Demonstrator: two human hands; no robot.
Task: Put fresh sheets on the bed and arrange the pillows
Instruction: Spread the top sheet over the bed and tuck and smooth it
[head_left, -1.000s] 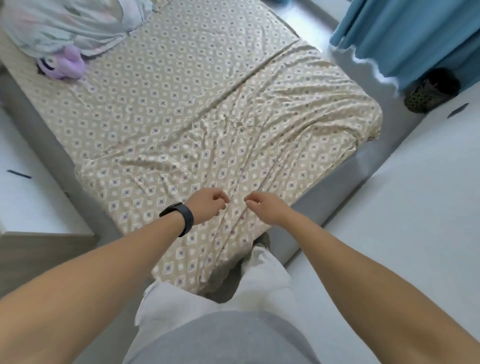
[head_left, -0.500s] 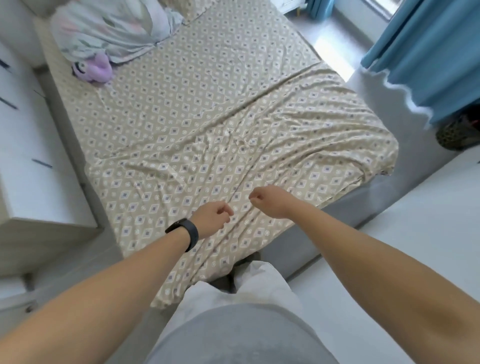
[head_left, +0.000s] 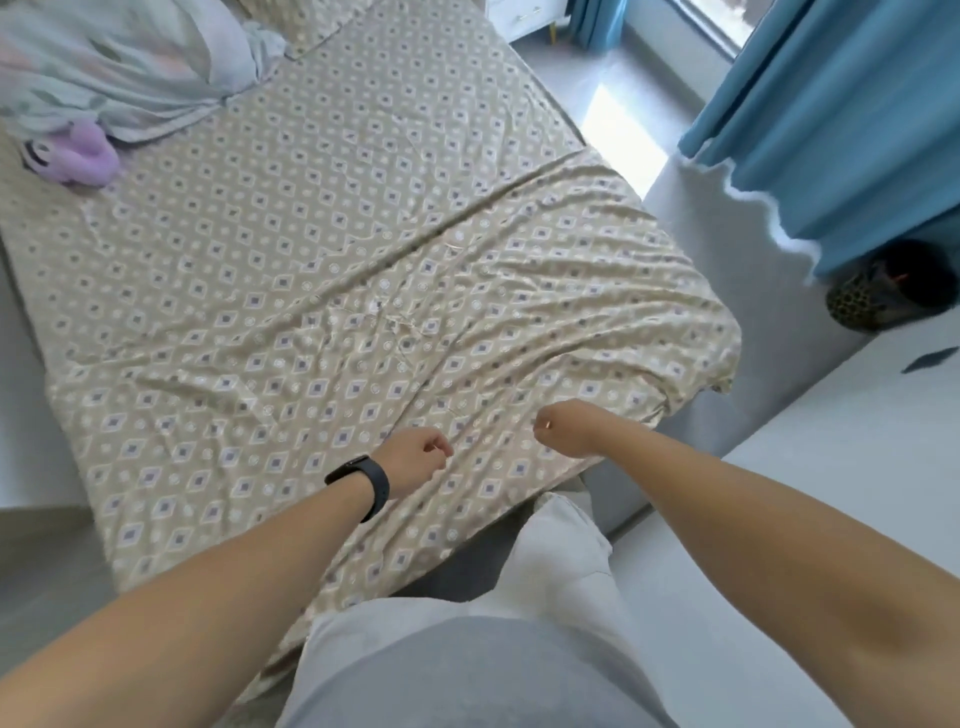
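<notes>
We stand at the foot of the bed, and the sheet (head_left: 363, 270) covers the mattress through the middle of the frame, smooth toward the upper part and rumpled in the lower right, where a corner hangs loose over the edge. Our left hand (head_left: 415, 460) and right hand (head_left: 563, 428), low in the centre of the frame, are over the sheet's near edge with fingers curled into fists; each grip seems to pinch a bit of fabric, though whether cloth is truly caught we cannot tell.

The step in hand looks to be drawing the sheet taut toward the foot. To do it well, we should pull evenly with both hands, low and along the mattress, so the diagonal creases running to the lower right flatten rather than shift sideways. Then we work outward to that loose corner and tuck it under.

A bundle of pale bedding (head_left: 119, 67) and a purple toy (head_left: 78, 156) sit at the upper left and will need moving before the pillows go on.
</notes>
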